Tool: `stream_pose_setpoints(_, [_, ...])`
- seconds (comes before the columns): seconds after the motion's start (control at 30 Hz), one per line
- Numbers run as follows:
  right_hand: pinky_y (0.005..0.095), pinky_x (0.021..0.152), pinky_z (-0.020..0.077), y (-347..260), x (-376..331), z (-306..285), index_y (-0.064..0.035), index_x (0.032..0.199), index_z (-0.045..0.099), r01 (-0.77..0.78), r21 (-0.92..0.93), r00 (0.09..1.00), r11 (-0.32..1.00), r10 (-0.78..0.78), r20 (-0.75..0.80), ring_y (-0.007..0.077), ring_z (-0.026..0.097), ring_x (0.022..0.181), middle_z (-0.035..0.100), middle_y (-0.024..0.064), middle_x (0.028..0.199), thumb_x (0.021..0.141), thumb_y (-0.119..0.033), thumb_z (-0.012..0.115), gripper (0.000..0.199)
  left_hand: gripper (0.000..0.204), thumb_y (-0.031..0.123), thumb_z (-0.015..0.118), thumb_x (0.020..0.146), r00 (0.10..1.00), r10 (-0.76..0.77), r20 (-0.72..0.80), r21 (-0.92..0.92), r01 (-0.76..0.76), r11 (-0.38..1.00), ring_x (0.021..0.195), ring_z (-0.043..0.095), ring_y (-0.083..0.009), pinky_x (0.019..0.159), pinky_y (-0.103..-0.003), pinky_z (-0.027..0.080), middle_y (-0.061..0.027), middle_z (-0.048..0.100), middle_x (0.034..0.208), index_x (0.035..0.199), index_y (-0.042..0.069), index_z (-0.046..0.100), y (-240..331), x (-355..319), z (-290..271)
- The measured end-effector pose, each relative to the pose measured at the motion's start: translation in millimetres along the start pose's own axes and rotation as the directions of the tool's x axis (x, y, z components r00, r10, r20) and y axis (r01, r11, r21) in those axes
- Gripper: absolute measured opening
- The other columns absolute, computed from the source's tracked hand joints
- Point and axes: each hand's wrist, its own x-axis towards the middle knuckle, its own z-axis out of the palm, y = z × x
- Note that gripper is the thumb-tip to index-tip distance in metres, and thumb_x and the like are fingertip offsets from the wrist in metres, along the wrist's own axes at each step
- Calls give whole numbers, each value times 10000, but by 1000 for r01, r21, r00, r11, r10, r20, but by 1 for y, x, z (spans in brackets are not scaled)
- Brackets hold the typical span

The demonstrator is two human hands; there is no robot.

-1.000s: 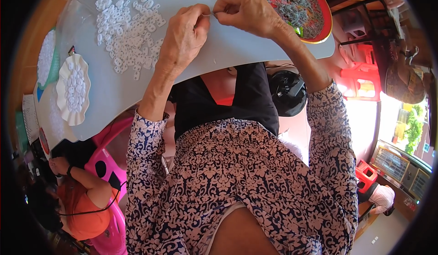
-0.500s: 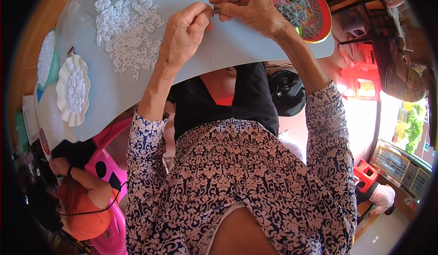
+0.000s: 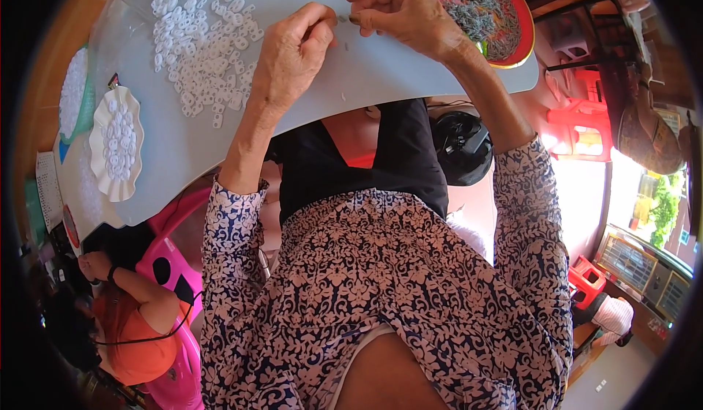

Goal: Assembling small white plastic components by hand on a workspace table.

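Over grey table [image 3: 179,146], left hand [image 3: 293,58]: grip hidden, can't tell; right hand [image 3: 410,18]: grip parted, contents unclear.

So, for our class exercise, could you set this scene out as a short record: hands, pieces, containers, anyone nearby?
Left hand: fingers curled, above the grey table; any held piece unclear
Right hand: close to the left, thumb and forefinger apart
Loose white pieces: spread on the table, left of both hands
Wavy-edged dish: white, holding white pieces
Red-rimmed tray: right side, holding small grey pieces
Other person: lower left, orange top
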Motion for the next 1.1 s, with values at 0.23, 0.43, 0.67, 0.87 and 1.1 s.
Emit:
stream_pose_setpoints(0.23, [275, 655, 500, 4, -8, 5, 7, 865, 603, 114, -453, 989, 884, -144, -32, 147, 612, 652, 628, 81, 735, 784, -25, 604, 87, 148, 151, 521, 903, 990, -8, -140, -160, -15, 987, 595, 495, -89, 542, -231, 404, -36, 584, 667, 928, 14, 569, 8, -14, -7])
stream_pose_setpoints(0.43, [425, 635, 482, 6, -5, 13, 2, 758, 614, 182, -654, 968, 734, -250, -12, 356, 595, 665, 615, 162, 717, 752, -93, 597, 97, 116, 119, 534, 908, 1000, 25, -1, -285, -24, 958, 625, 549, -101, 555, -252, 433, -41, 578, 692, 929, 9, 563, 19, -51, 7])
stream_pose_setpoints(0.67, [339, 591, 479, -22, 24, 33, -11, 844, 623, 244, -607, 954, 757, -300, 10, 250, 612, 635, 621, 117, 746, 780, -63, 619, 83, 60, 46, 538, 873, 995, 96, 5, -307, -90, 947, 620, 553, -181, 582, -287, 454, -91, 558, 719, 900, -7, 541, 19, -66, 15])
stream_pose_setpoints(0.87, [333, 628, 508, -16, 63, 61, -30, 899, 642, 379, -535, 924, 755, -346, 165, 237, 633, 656, 652, 112, 771, 783, -58, 612, 123, 48, 9, 534, 839, 998, 61, -19, -323, -64, 944, 644, 565, -264, 592, -343, 459, -123, 559, 732, 885, -4, 529, 19, -64, 7])
stream_pose_setpoints(1.1, [390, 696, 514, -13, 79, 69, -55, 903, 665, 363, -517, 928, 775, -249, 277, 312, 638, 732, 660, 143, 762, 754, -88, 616, 160, 78, 46, 541, 884, 994, 94, -62, -326, -109, 939, 631, 551, -142, 588, -267, 457, -80, 561, 737, 921, -21, 553, 8, -67, 12])
